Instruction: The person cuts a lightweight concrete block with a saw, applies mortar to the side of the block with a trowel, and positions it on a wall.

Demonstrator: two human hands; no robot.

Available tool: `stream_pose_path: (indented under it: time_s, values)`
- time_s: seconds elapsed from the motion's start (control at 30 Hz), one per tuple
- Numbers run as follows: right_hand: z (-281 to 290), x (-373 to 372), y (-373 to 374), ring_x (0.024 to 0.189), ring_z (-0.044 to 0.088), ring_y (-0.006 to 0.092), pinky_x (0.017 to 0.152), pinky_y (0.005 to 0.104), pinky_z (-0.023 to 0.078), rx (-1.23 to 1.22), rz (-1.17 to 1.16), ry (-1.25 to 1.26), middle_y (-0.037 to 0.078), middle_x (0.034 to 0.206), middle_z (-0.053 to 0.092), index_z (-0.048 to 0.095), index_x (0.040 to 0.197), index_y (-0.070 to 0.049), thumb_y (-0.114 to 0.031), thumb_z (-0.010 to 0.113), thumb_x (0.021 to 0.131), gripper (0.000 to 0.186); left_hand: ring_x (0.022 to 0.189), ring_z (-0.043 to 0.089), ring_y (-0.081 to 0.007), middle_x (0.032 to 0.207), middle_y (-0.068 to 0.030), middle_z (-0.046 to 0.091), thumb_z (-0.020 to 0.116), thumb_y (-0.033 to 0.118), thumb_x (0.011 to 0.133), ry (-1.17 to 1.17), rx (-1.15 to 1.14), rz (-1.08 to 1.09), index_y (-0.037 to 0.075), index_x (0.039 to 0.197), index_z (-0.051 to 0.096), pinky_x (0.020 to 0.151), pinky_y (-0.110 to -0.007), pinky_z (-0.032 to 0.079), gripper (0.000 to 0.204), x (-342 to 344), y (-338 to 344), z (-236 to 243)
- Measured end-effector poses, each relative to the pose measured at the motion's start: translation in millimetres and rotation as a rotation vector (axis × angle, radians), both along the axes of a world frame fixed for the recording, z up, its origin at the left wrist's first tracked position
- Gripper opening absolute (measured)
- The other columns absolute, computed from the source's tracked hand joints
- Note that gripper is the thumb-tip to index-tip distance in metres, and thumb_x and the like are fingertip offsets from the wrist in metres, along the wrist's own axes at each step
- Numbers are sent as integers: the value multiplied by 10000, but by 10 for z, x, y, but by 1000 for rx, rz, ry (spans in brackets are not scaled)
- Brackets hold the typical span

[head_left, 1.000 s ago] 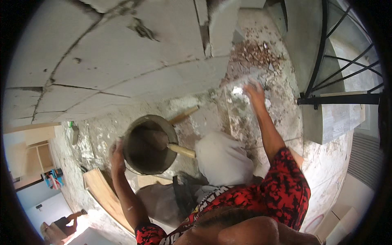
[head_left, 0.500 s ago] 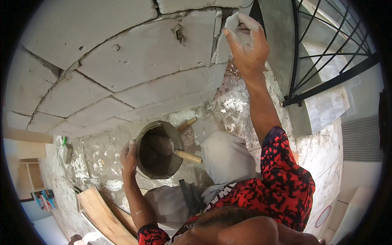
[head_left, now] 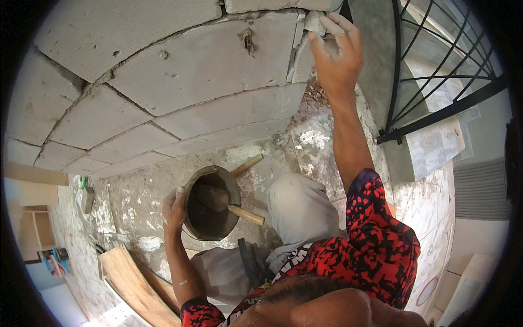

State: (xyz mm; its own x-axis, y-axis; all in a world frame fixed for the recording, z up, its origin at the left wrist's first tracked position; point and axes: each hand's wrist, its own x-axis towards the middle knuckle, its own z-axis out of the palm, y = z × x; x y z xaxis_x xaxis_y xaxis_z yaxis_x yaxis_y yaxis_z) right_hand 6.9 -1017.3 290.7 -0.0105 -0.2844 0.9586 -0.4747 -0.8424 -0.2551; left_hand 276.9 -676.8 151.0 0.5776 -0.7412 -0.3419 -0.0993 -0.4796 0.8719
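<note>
My left hand (head_left: 173, 207) grips the near-left rim of a dark bucket (head_left: 220, 231). Inside the bucket rests a trowel (head_left: 208, 198), its pale wooden handle leaning over the right rim. Another wooden handle (head_left: 247, 164) sticks out behind the bucket. My right hand (head_left: 336, 57) is raised at the end of the grey block wall (head_left: 190, 60), fingers on a pale broken chunk (head_left: 314, 22) at the upper joint, beside a narrow cracked strip of block.
A black metal grille (head_left: 430, 76) stands to the right by a grey ledge. Wooden boards (head_left: 122, 267) lie at lower left on the stained floor (head_left: 131, 201), near a small block (head_left: 86, 199). My grey-clad knee (head_left: 299, 212) is right of the bucket. Rubble (head_left: 317, 92) gathers at the wall's foot.
My right hand rose from near the floor to the top joint with the chunk, then shifted slightly right. My left hand stays on the bucket, which sits a little further right in view.
</note>
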Motion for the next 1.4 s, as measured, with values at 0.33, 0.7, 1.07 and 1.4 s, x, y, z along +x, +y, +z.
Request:
stream_pose_path:
  time_s: [0.33, 0.7, 1.07, 1.4]
  values:
    - [-103, -64, -115, 841, 619, 185, 688, 288, 518, -89, -59, 51, 74, 1013, 621, 677, 951, -50, -12, 709, 731, 226, 745, 511, -107, 807, -27, 606, 497, 422, 942, -13, -2, 1, -34, 939, 642, 685, -259, 428, 478, -10, -4, -22]
    - [-124, -34, -121, 816, 615, 229, 685, 312, 505, 28, -28, -10, 91, 971, 590, 639, 964, -75, -2, 704, 675, 305, 700, 470, -97, 743, -16, 570, 480, 391, 949, -96, 56, -34, -30, 869, 632, 627, -263, 405, 455, -21, -53, -24]
    - [7, -19, -7, 871, 636, 173, 753, 271, 514, -64, -40, 62, 100, 993, 656, 687, 948, -27, -41, 751, 735, 223, 712, 491, -99, 766, -20, 588, 500, 396, 941, -56, 69, -31, -33, 940, 647, 638, -252, 411, 453, -34, -21, -12]
    - [-18, -29, -144, 843, 644, 183, 761, 286, 511, -113, 1, 71, 85, 963, 676, 697, 906, -20, -104, 790, 705, 237, 685, 466, -93, 734, -1, 555, 508, 407, 934, -38, 72, -33, -28, 889, 633, 606, -247, 389, 455, -27, -19, -33]
